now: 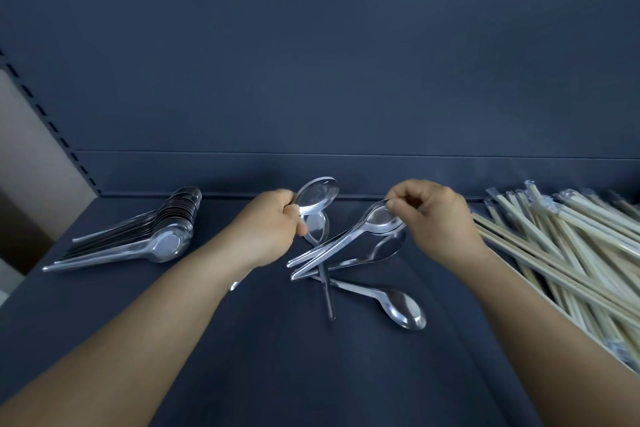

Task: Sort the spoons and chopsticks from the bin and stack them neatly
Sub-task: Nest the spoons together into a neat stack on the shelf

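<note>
While hands grip spoons [349,246], shelf [242,357] foreground open.

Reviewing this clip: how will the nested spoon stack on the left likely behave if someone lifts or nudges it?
The spoon stack looks like glossy clear plastic, so probably light and slippery. The bowls nest but fan out unevenly, so a nudge may slide them apart. The thin handles would likely flex when lifted.

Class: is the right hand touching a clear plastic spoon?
Touching. The head view shows the right hand pinching the clear plastic spoon's bowl rim.
</note>
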